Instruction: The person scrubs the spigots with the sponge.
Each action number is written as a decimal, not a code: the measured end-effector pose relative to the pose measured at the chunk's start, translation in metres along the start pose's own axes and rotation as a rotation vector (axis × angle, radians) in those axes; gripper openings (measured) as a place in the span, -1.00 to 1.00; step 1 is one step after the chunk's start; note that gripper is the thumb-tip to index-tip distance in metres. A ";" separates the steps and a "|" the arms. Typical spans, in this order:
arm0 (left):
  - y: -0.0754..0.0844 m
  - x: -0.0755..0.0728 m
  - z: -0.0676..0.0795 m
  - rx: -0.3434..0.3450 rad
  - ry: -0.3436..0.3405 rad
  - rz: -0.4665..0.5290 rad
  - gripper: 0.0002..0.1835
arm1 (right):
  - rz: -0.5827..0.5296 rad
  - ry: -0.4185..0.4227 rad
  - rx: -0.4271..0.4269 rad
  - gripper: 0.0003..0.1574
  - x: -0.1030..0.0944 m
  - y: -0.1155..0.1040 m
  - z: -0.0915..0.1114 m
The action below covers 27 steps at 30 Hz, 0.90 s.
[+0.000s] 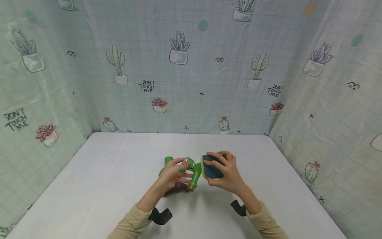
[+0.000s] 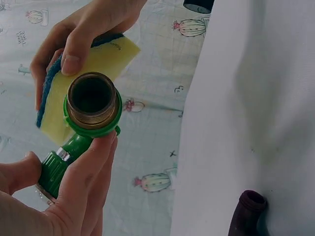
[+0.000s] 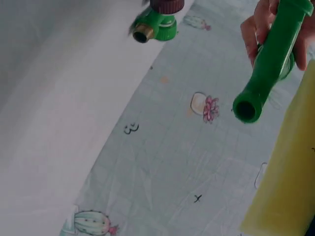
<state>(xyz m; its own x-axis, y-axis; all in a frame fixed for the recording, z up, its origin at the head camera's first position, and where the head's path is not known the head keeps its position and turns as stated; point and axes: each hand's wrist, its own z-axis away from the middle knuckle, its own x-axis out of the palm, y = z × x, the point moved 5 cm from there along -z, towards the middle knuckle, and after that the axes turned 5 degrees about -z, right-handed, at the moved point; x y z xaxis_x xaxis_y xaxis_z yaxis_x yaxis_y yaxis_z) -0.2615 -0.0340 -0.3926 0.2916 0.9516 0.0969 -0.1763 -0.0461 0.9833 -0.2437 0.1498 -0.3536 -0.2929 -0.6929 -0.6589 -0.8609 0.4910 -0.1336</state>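
Observation:
In the head view my left hand (image 1: 174, 172) grips a green tap (image 1: 195, 174) above the table, thumb and fingers around its handle end. Its brass threaded end (image 2: 93, 101) faces the left wrist camera, and its green spout (image 3: 268, 64) shows in the right wrist view. My right hand (image 1: 225, 171) holds a sponge (image 1: 212, 167), blue on one side and yellow on the other. The yellow side faces the tap at close range; whether they touch I cannot tell. Behind my left hand, partly hidden, is a second green tap (image 1: 168, 160) with a dark red handle (image 3: 167, 5).
A white table (image 1: 119, 186) spreads below both hands. Curtains printed with cacti (image 1: 179, 49) hang at the back and on both sides. Black curved pieces (image 1: 161, 216) sit at both wrists. A dark tube-like part (image 2: 248, 211) shows low in the left wrist view.

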 end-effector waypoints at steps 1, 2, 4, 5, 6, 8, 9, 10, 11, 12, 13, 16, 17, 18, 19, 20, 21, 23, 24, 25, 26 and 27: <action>0.001 0.001 0.000 0.001 -0.006 0.001 -0.40 | -0.020 -0.018 -0.004 -0.46 0.003 -0.003 -0.002; 0.001 0.002 -0.001 0.005 -0.014 0.003 -0.39 | -0.027 -0.032 -0.006 -0.45 0.005 -0.004 -0.004; 0.003 0.003 -0.001 0.016 -0.025 -0.003 -0.40 | -0.014 -0.045 -0.004 -0.45 0.008 -0.005 -0.005; 0.004 0.004 0.000 0.025 -0.029 -0.007 -0.40 | -0.002 -0.044 0.002 -0.45 0.009 -0.004 -0.005; 0.005 0.004 0.000 0.032 -0.031 -0.009 -0.40 | 0.010 -0.039 0.010 -0.45 0.009 -0.002 -0.004; 0.005 0.004 0.000 0.035 -0.033 -0.007 -0.42 | 0.044 -0.023 0.029 -0.47 0.008 0.004 -0.002; 0.004 0.004 0.000 0.031 -0.032 -0.002 -0.43 | 0.057 -0.017 0.037 -0.47 0.007 0.007 0.000; 0.004 0.004 0.000 0.026 -0.031 0.002 -0.44 | 0.069 -0.010 0.044 -0.48 0.006 0.011 0.002; 0.003 0.004 0.000 0.019 -0.028 0.009 -0.45 | 0.081 -0.004 0.051 -0.49 0.005 0.014 0.004; 0.001 0.004 -0.001 0.010 -0.023 0.016 -0.45 | 0.093 0.004 0.057 -0.49 0.005 0.017 0.005; -0.001 0.003 -0.001 -0.001 -0.017 0.025 -0.46 | 0.105 0.012 0.061 -0.50 0.004 0.020 0.007; -0.005 0.001 -0.002 -0.032 -0.010 0.056 -0.47 | 0.130 0.042 0.071 -0.51 -0.001 0.026 0.010; -0.007 0.001 -0.002 -0.042 -0.009 0.066 -0.46 | 0.127 0.055 0.081 -0.51 -0.003 0.028 0.010; -0.008 0.000 -0.003 -0.049 -0.009 0.074 -0.46 | 0.109 0.069 0.094 -0.51 -0.005 0.029 0.011; -0.009 -0.001 -0.003 -0.056 -0.009 0.081 -0.46 | 0.073 0.082 0.109 -0.51 -0.007 0.030 0.011; -0.009 -0.002 -0.003 -0.058 -0.012 0.089 -0.44 | 0.028 0.094 0.127 -0.52 -0.008 0.030 0.011; -0.009 -0.002 -0.004 -0.061 -0.019 0.096 -0.44 | -0.026 0.103 0.145 -0.51 -0.009 0.031 0.012; -0.010 -0.003 -0.004 -0.064 -0.036 0.125 -0.42 | -0.132 0.115 0.178 -0.47 -0.008 0.029 0.012; -0.010 -0.002 -0.003 -0.061 -0.052 0.145 -0.41 | -0.178 0.118 0.188 -0.43 -0.006 0.028 0.012; -0.010 -0.002 -0.003 -0.056 -0.074 0.165 -0.39 | -0.210 0.117 0.198 -0.40 -0.005 0.028 0.012; -0.009 -0.001 -0.002 -0.040 -0.116 0.201 -0.40 | -0.222 0.114 0.203 -0.39 -0.003 0.028 0.012; -0.008 -0.001 -0.001 -0.035 -0.139 0.224 -0.38 | -0.216 0.106 0.203 -0.40 -0.001 0.028 0.013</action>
<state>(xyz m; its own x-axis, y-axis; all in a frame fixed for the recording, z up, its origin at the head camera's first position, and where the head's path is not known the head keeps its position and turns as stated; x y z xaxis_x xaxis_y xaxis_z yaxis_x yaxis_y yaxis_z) -0.2616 -0.0342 -0.4005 0.3672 0.8680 0.3344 -0.2824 -0.2385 0.9292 -0.2622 0.1713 -0.3662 -0.1631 -0.8389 -0.5193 -0.8105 0.4141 -0.4144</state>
